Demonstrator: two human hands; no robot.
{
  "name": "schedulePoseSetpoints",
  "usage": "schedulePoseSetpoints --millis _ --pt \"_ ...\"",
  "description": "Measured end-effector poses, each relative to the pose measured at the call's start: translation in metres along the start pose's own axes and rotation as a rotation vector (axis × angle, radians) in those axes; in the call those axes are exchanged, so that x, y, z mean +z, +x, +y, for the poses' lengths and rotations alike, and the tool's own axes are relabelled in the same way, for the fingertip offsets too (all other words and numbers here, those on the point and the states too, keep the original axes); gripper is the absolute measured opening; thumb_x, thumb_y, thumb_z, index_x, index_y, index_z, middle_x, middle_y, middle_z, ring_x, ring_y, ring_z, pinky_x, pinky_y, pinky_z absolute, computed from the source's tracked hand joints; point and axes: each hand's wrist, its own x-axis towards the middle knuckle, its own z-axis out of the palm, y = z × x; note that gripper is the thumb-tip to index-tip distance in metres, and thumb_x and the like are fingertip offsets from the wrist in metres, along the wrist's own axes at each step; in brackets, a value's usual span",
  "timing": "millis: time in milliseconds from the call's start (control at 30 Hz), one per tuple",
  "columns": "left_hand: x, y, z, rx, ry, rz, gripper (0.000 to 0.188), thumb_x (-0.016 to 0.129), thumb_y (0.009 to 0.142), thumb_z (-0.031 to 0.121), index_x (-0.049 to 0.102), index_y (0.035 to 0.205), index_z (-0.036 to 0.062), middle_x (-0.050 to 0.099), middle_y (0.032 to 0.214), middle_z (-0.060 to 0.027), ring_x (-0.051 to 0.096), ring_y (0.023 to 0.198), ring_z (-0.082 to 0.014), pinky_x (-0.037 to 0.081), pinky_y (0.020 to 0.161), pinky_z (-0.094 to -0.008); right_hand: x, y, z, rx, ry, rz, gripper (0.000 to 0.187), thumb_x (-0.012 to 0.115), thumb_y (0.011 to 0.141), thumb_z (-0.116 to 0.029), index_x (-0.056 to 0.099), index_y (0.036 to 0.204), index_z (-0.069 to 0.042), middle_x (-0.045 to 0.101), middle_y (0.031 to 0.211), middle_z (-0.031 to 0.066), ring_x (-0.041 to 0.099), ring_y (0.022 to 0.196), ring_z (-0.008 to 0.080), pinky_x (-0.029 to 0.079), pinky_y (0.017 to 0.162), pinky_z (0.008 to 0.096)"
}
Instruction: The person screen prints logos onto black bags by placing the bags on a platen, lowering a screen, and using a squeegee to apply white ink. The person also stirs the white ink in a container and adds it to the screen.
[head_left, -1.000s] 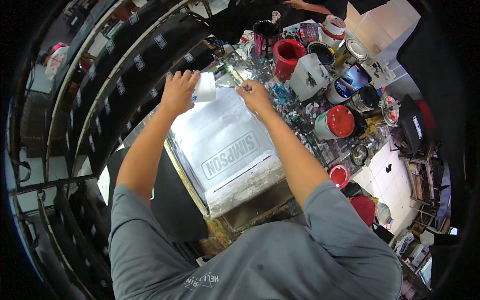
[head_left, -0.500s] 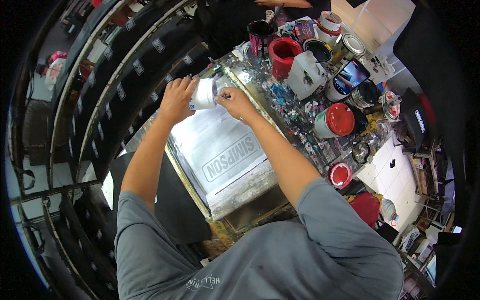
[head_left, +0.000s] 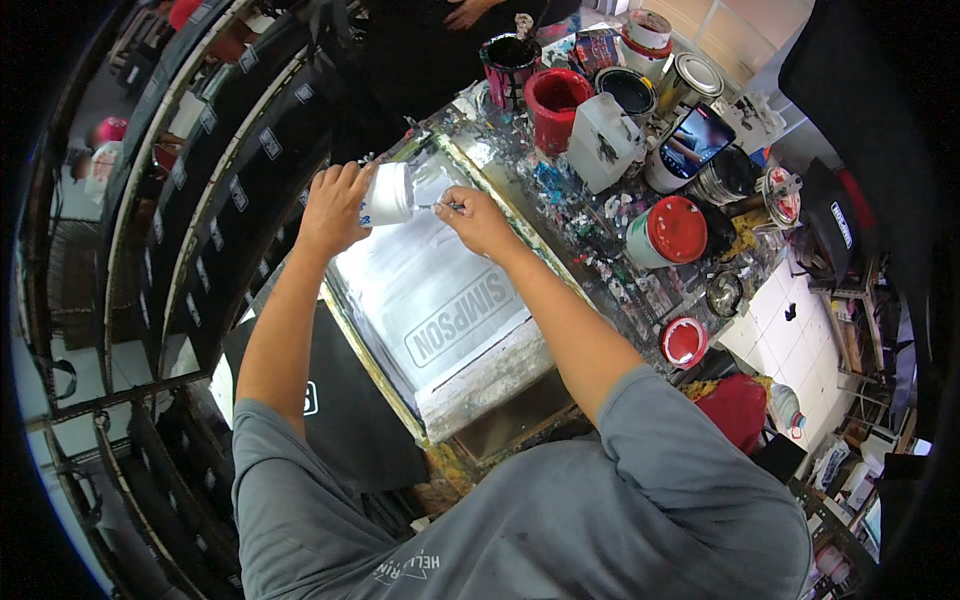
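Left hand (head_left: 335,210): fingers wrapped around one white tub (head_left: 388,195), which is held tipped above the framed panel, rim toward the right; contents not visible. Right hand (head_left: 475,222): fingers pinched narrow on one thin tool (head_left: 425,207), whose far end appears to meet the tub's rim.

Change noted: against the view a second earlier, the right hand is nearer the tub, and the tool spans the gap between them. Assessment: both hands now act together at the tub's mouth.

Below lies one framed panel (head_left: 425,290), pale, with grey outlined lettering toward its near end. Outward, on the paint-spattered surface (head_left: 600,235), count: one red pot (head_left: 556,108), one translucent jug (head_left: 605,145), one phone (head_left: 697,143) with its screen lit, one red-lidded container (head_left: 668,232) and, nearer the person, one round red-and-white piece (head_left: 684,342).
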Motion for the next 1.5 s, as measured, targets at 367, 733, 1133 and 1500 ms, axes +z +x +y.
schedulePoseSetpoints --millis 367,733,1133,1500 --pt "-0.013 0.019 0.013 -0.006 0.18 -0.201 0.098 0.093 0.06 0.019 0.05 0.148 0.0161 0.059 0.134 -0.0082 0.056 0.122 -0.0286 0.043 0.103 -0.0406 0.008 -0.009 0.013 -0.1 -0.024 0.174 0.018 0.071 0.093 -0.02 0.068 0.091 -0.003 0.066 0.079 0.0199 0.065 0.075 0.0376 0.049 0.069 0.0453" --pt "-0.025 0.039 0.013 0.129 0.312 -0.16 0.088 0.09 0.066 0.014 0.053 0.145 0.0186 0.06 0.126 -0.0037 0.056 0.119 -0.0234 0.042 0.098 -0.0386 -0.002 -0.001 0.028 -0.052 -0.061 0.305 0.021 0.073 0.095 -0.023 0.069 0.092 -0.002 0.066 0.075 0.0104 0.058 0.068 0.0177 0.048 0.067 0.0361" --pt "-0.015 0.047 0.003 0.239 0.423 0.011 0.066 0.078 0.081 0.014 0.055 0.143 0.0214 0.06 0.122 -0.0011 0.057 0.116 -0.0217 0.041 0.103 -0.0383 -0.01 -0.001 0.028 -0.035 0.036 0.29 0.024 0.072 0.097 -0.026 0.07 0.103 -0.002 0.073 0.09 0.0142 0.067 0.079 0.0224 0.053 0.077 0.0365" --pt "-0.008 0.036 0.001 0.204 0.318 0.012 0.065 0.078 0.08 0.012 0.055 0.14 0.0208 0.06 0.123 -0.0015 0.056 0.117 -0.022 0.04 0.104 -0.0399 -0.006 0.005 0.023 0.029 0.106 0.201 0.026 0.071 0.098 -0.028 0.07 0.101 -0.001 0.072 0.089 0.011 0.066 0.078 0.0196 0.051 0.075 0.036"
